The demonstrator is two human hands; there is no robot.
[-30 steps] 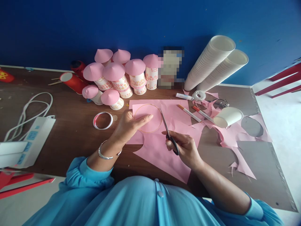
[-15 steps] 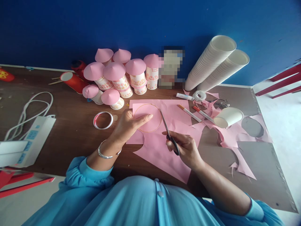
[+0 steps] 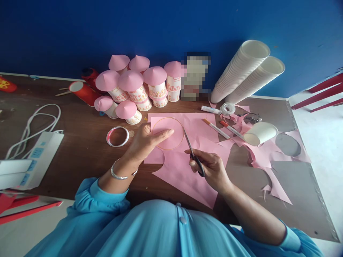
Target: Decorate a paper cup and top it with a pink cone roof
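Note:
My left hand (image 3: 150, 141) grips a piece of pink paper (image 3: 175, 123) by its left side, thumb on top and the other fingers hidden beneath. A circle is drawn on this piece in an orange-brown line. In my right hand (image 3: 210, 166) are scissors (image 3: 197, 163) with black handles; their blades meet the circle's right edge. Under both hands lies a larger pink sheet (image 3: 193, 178) with a curved cut-out on its left. An orange-capped marker (image 3: 215, 128) and a red-capped marker (image 3: 232, 130) rest to the right.
Decorated paper cups with pink cone tops (image 3: 130, 81) cluster at the back left. Two tall stacks of white cups (image 3: 238, 71) lean on the blue wall. A tape roll (image 3: 117, 136), a single white cup (image 3: 260, 134), pink scraps (image 3: 278, 185) and a white paper bag (image 3: 43, 160) lie around.
Almost nothing differs. The scissors and the held paper have stayed nearly in place, with only a very slight shift of the blades and the view.

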